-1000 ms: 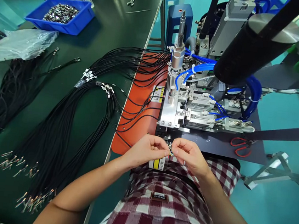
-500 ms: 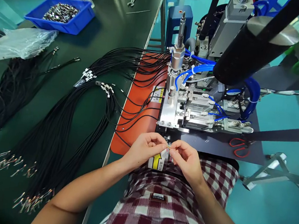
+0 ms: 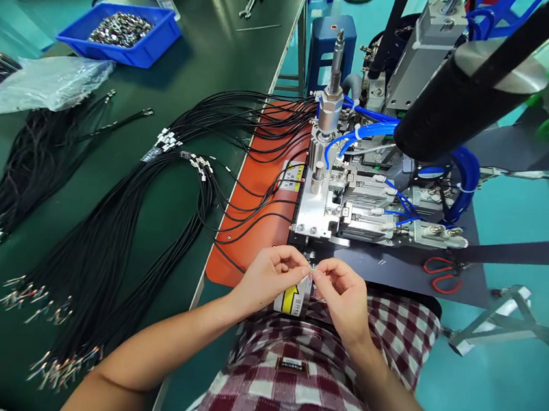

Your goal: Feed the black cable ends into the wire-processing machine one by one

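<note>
My left hand [image 3: 277,271] and my right hand [image 3: 341,291] meet just in front of the machine's near end, thumbs and forefingers pinched. Between the fingertips shows a tiny bit of thin coloured wires [image 3: 311,271], mostly hidden by the fingers. A black cable [image 3: 230,258] runs across the orange panel and disappears behind my left hand. Just beyond the fingers is the metal machine [image 3: 315,213], fed by several black cables from the left. Below the hands sits a white label [image 3: 296,304] with a yellow arrow.
Bundled black cables [image 3: 121,215] with bared coloured ends lie on the green table [image 3: 173,326]. A blue bin [image 3: 146,51] of small metal parts, a plastic bag [image 3: 52,84] and a wrench [image 3: 250,3] are farther back. Red-handled scissors [image 3: 444,275] lie at right.
The whole view has shifted slightly right and down. Both hands stay pinched together at the same spot, with only slight finger movement.
</note>
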The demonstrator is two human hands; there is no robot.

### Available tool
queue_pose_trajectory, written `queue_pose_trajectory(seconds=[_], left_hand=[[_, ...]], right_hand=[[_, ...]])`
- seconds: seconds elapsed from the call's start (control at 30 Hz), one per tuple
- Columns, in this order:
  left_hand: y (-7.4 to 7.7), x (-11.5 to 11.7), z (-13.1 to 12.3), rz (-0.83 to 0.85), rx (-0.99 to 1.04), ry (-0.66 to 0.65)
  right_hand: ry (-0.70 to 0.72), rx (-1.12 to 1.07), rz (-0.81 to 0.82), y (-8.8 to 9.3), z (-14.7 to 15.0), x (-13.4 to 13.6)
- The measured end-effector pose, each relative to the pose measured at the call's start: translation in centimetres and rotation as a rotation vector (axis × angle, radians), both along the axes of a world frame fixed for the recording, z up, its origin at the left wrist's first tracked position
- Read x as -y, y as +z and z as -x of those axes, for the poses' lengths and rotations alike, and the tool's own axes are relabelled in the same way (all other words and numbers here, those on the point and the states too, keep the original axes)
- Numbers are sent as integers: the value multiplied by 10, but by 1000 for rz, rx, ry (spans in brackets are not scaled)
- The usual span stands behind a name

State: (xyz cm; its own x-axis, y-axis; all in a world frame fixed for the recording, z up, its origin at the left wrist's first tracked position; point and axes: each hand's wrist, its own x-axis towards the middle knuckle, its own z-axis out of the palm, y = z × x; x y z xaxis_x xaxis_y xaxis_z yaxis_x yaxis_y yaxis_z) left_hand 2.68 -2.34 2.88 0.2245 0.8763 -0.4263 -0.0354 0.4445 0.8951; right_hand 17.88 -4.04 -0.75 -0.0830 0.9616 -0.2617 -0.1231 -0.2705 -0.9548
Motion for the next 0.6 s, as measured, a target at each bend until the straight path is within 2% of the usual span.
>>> queue_pose_trajectory(seconds=[0.37,0.47,0.6], left_hand=[[1,2,0,34,7,29],[1,2,0,22,-12,39],[2,2,-2,11,12,26]], right_hand=[[-35,-128,51,-3,8,2],[-51,-60,-5,-2,10,4],[-47,119,-156,0,6,6]])
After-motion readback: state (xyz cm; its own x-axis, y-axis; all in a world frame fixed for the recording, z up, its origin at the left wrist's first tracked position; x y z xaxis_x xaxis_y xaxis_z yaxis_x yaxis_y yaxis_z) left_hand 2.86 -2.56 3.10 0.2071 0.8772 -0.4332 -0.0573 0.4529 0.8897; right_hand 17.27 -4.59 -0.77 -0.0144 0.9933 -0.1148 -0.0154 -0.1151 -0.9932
